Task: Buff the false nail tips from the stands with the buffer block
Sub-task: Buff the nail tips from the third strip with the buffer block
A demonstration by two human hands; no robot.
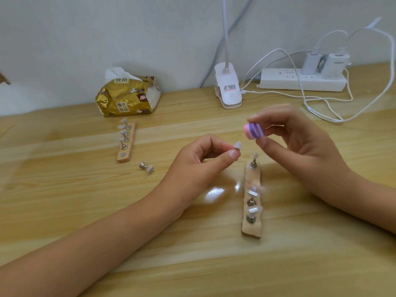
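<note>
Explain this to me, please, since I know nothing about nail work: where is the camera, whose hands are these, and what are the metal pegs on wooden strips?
No machine here: a camera worn on a person's head looks down at their own bare hands over a wooden table. The left hand pinches a clear false nail tip; the right hand holds a pink-and-purple buffer block close to it, not touching. The strips are stands whose metal pegs carry more tips: the near stand lies below the hands, the far stand to the left, a loose peg lying beside it. Behind stand a tissue pack, a clip lamp and a power strip.
</note>
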